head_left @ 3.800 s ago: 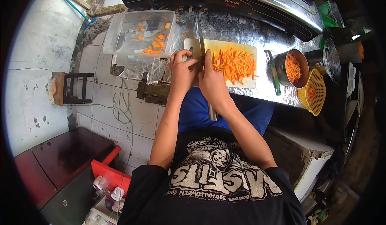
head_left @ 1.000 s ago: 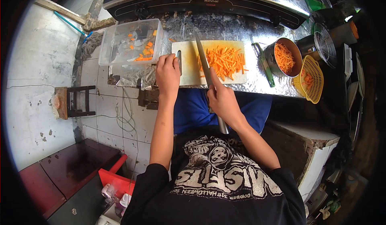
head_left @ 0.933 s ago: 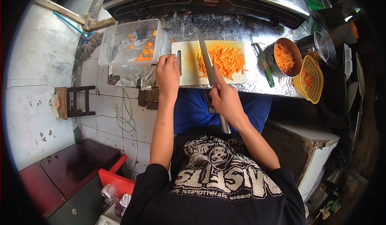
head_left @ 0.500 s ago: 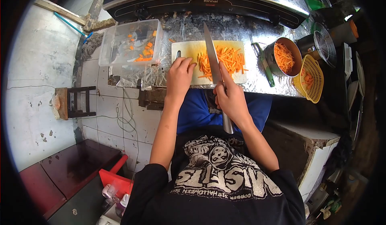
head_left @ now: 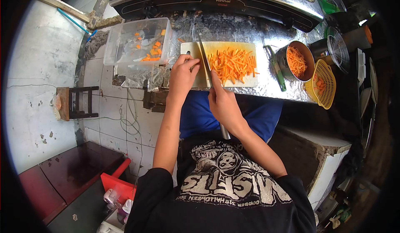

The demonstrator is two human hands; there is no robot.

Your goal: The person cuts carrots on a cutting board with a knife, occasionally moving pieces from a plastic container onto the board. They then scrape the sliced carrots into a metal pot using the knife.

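Carrot strips (head_left: 236, 65) lie beside the knife (head_left: 204, 53) the right hand (head_left: 225, 107) clamps; unclear whether left hand (head_left: 181, 75) grips anything.

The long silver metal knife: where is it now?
Near the head view's centre, the long silver metal knife is in the right hand, its blade across the white rectangular cutting board, between the left hand and the thin orange strips.

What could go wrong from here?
Cut: the left hand is close to the knife in the right hand; a slip might nick a finger.
Spill: carrot strips crowd the right edge of the cutting board and may scatter.
Tip: the yellow basket seems to overhang the counter; a bump might drop it.
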